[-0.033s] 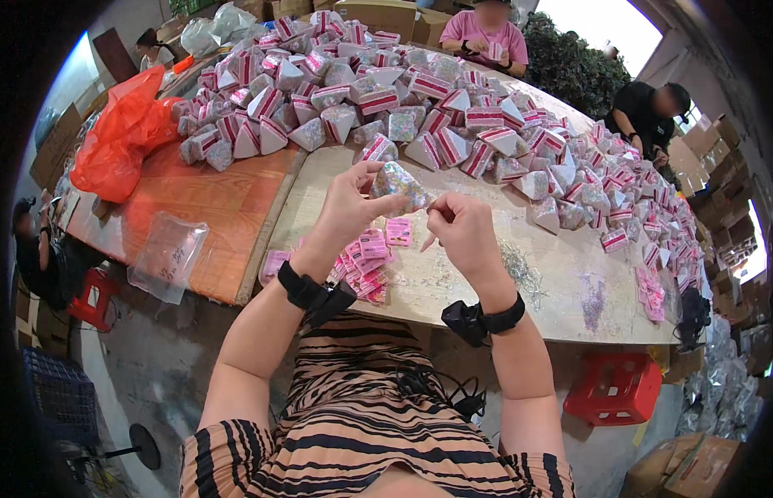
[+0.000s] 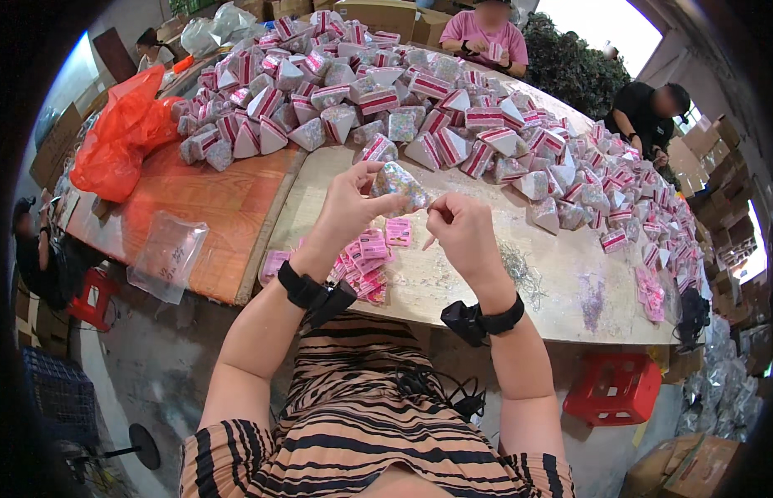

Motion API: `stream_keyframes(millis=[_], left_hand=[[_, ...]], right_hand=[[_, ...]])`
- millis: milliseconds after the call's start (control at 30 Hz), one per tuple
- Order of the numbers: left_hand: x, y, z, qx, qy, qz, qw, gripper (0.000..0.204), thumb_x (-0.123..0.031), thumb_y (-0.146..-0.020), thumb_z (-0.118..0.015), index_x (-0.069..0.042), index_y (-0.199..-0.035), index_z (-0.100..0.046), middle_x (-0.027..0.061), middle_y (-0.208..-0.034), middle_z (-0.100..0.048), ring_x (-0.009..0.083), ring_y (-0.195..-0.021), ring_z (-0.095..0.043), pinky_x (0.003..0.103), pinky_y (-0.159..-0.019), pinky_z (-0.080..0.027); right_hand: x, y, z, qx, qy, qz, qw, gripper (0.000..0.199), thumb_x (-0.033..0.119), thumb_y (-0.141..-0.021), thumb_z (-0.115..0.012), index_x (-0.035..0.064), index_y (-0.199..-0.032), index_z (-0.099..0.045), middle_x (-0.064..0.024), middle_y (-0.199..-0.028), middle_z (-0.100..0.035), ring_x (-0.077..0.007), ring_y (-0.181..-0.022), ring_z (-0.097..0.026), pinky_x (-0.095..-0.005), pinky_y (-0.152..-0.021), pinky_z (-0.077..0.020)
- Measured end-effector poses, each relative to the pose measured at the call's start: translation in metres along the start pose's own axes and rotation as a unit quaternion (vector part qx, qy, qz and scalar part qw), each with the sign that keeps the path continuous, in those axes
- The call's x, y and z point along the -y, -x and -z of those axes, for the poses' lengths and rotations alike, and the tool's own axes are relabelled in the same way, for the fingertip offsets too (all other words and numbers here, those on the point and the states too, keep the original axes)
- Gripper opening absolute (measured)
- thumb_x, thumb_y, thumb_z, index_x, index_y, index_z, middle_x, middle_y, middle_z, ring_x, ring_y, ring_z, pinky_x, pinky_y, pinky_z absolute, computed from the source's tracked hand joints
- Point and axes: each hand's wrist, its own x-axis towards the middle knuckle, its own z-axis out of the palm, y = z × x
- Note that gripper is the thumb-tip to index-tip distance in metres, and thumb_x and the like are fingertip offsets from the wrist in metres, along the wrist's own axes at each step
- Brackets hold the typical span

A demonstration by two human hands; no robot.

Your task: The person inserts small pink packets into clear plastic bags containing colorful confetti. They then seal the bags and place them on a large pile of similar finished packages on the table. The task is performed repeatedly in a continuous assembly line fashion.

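Over the near part of the table my left hand [image 2: 351, 199] is closed on a cake-slice ornament [image 2: 396, 184], a wedge covered in iridescent glitter. My right hand [image 2: 463, 228] is pinched at the wedge's right-hand point; what sits between thumb and finger is too small to make out. Below the left hand lies a loose pile of small pink printed cards [image 2: 367, 253]. Beyond both hands spreads a large heap of similar cake-slice ornaments [image 2: 403, 124], white and glittery with pink bands.
Tinsel scraps [image 2: 521, 272] and purple glitter [image 2: 592, 303] lie on the pale table [image 2: 453, 307]. Left are a clear plastic bag [image 2: 169, 251] and a red plastic bag [image 2: 121, 145]. A red stool [image 2: 615, 388] stands right. Co-workers, including one in pink [image 2: 486, 37], are around the table.
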Motion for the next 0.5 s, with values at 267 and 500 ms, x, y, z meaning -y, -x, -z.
stream_keyframes(millis=[267, 500], left_hand=[[0.002, 0.000, -0.004, -0.023, -0.045, -0.001, 0.999, 0.051, -0.014, -0.075, -0.080, 0.007, -0.115, -0.056, 0.0055, -0.086, -0.067, 0.0076, -0.073, -0.059, 0.023, -0.063, -0.046], [-0.003, 0.001, -0.006, 0.022, 0.073, 0.098, 0.992, 0.045, -0.012, -0.078, -0.077, 0.004, -0.115, -0.058, 0.0068, -0.094, -0.067, 0.0096, -0.080, -0.060, 0.022, -0.068, -0.046]], right_hand=[[0.005, 0.002, -0.001, -0.017, 0.076, 0.060, 0.995, 0.010, 0.006, -0.078, -0.064, -0.0037, -0.079, -0.063, -0.0186, -0.073, -0.063, -0.0303, -0.064, -0.063, -0.0361, -0.058, -0.0482], [0.001, 0.001, 0.024, 0.097, -0.252, -0.137, 0.953, 0.014, 0.011, -0.081, -0.072, -0.0002, -0.076, -0.066, -0.0033, -0.063, -0.062, -0.0083, -0.052, -0.056, -0.0222, -0.047, -0.0435]])
